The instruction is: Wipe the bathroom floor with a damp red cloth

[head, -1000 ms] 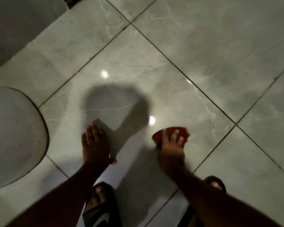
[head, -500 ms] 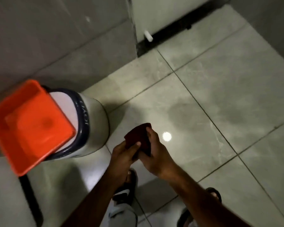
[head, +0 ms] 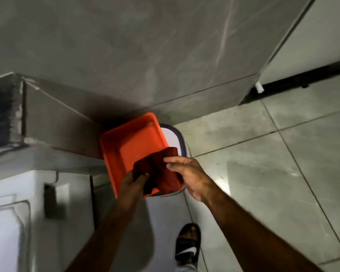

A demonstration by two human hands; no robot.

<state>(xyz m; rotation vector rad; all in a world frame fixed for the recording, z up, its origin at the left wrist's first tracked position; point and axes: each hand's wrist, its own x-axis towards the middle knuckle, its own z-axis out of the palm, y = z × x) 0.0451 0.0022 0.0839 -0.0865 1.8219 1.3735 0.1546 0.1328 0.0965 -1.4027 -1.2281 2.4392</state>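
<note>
- Two hands on the red cloth (head: 161, 171): our left hand (head: 133, 185) pinches its near-left corner between thumb and fingers, our right hand (head: 190, 173) grips the right edge, thumb on top and fingers curled underneath.
- Cloth hangs bunched between the hands, above the near-right corner of the orange tub (head: 133, 142). Whether it touches the tub rim, we cannot tell; motion blur softens that edge.
- Tub sits tilted on top of a white bucket (head: 173, 138) with a dark rim, tucked against the grey wall (head: 126, 55).
- Our read: this is the rinse or re-wet step, so the floor (head: 263, 173) wipe is paused, not finished.
- Water in the tub: none visible, the inside looks dry and flat, but the light is dim, so we check before dipping.
- To do it well: keep both grips firm, lower the cloth fully inside the tub walls and spread it rather than dunk it as a wad.
- Wring over the tub, not over the tiles; damp is the goal, dripping leaves streaks on glossy tile.
- Tub perches off-centre on the bucket, so press down lightly, or steady the rim with one hand. A hard push on the near corner could tip it.
- Sandalled foot (head: 188, 244) stands just below the bucket; drips there make a slip risk.
</note>
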